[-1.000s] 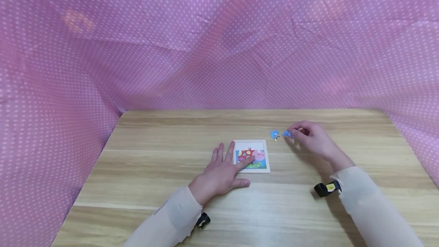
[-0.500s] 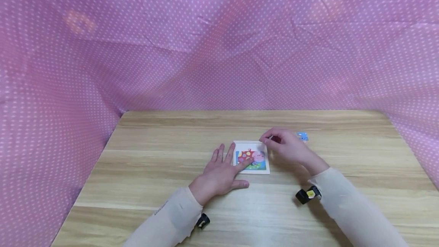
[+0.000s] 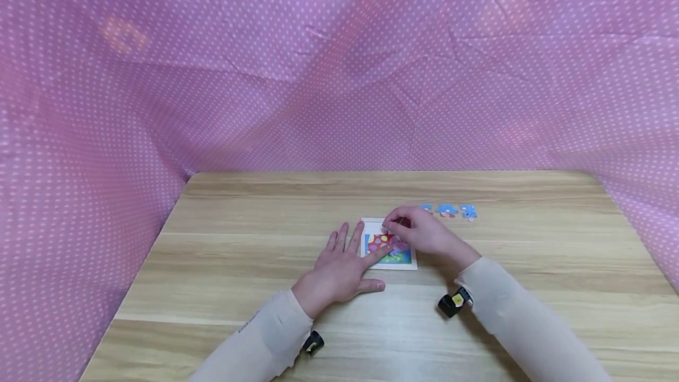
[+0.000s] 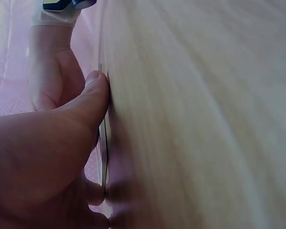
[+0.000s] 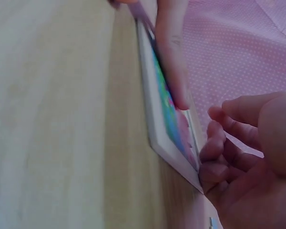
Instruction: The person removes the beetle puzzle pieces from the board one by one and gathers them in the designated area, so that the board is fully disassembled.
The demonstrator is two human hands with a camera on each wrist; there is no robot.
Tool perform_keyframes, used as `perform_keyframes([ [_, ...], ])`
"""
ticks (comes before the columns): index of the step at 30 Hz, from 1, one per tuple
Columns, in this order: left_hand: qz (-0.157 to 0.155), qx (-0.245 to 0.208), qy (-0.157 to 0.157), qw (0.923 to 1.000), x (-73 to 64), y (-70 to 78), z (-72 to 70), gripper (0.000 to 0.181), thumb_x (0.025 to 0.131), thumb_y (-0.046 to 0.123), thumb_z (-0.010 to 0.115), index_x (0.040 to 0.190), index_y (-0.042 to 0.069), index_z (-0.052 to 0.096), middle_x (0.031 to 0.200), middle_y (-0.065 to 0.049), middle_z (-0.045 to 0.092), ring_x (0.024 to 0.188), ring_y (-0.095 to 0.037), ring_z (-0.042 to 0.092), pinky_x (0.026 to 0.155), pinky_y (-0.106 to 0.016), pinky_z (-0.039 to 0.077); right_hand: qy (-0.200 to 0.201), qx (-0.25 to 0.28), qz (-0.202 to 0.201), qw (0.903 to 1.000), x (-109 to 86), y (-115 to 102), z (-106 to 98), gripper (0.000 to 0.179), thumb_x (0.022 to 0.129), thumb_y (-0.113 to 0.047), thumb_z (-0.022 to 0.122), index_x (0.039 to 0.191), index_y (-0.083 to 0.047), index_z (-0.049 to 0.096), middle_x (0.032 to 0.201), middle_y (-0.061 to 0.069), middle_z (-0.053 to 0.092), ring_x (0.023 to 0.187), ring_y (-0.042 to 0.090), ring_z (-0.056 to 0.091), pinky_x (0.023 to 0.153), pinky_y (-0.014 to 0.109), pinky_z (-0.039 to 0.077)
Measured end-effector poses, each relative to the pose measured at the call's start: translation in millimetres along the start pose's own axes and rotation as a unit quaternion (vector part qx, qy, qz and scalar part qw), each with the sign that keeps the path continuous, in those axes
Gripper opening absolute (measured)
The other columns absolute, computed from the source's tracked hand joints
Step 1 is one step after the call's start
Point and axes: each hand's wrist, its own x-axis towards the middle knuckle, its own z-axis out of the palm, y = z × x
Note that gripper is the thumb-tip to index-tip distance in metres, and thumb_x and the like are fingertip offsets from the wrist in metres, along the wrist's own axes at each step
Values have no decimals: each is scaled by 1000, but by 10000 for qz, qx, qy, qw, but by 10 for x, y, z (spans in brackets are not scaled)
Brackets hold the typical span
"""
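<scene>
A: Where does your puzzle tray (image 3: pixel 415 255) lie?

B: Flat on the table (image 3: pixel 265 205), ahead of your wrists and between your hands. Outline near square, no clear long axis. Its bare strip (image 3: pixel 373 227) runs left to right along the far side; your right hand (image 3: pixel 427 233) is nearer that strip, coming in over the far right part.

A: State of your hands?

B: Left hand (image 3: pixel 342 270): fingers spread and straight, index resting across the assembled picture (image 3: pixel 373 241), nothing grasped. Right: thumb and forefinger drawn together; cannot tell whether a piece sits between the tips.

A: Loose pieces (image 3: pixel 447 210)?

B: Three showing, in a row beyond your right hand; the leftmost is partly hidden by it.

A: Materials?

B: Tray thin, pale, raised-rimmed. Pieces flat, mostly blue, irregular edges. Tabletop looks like wood grain; behind it, creased pink dotted cloth (image 3: pixel 339 63).
</scene>
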Motion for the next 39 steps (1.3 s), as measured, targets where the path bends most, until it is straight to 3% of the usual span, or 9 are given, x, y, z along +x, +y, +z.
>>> perform_keyframes([
  [19, 91, 30, -19, 10000, -16, -10, -10, 72, 103, 73, 50, 168, 56, 23, 182, -21, 1, 167, -53, 3, 135, -65, 12, -334, 182, -36, 9993, 59, -45, 59, 16, 108, -8, 62, 115, -4, 76, 101, 10, 72, 88, 17, 65, 74, 27, 59],
  [29, 79, -94, 50, 9999, -17, -44, -22, 51, 117, 45, 38, 165, 57, 29, 183, -19, 3, 167, -51, 4, 136, -63, 13, -273, 119, 32, 9995, 77, -63, 86, 15, 107, -9, 64, 114, -5, 76, 96, 8, 71, 81, 17, 65, 67, 29, 60],
  [39, 89, -104, 108, 9998, 9, -68, -30, 50, 117, 45, 39, 165, 56, 31, 183, -19, 4, 168, -50, 4, 135, -64, 12, -218, 118, -57, 9997, 107, -34, 92, 16, 107, -9, 64, 115, -5, 77, 98, 10, 72, 83, 18, 64, 68, 29, 59],
])
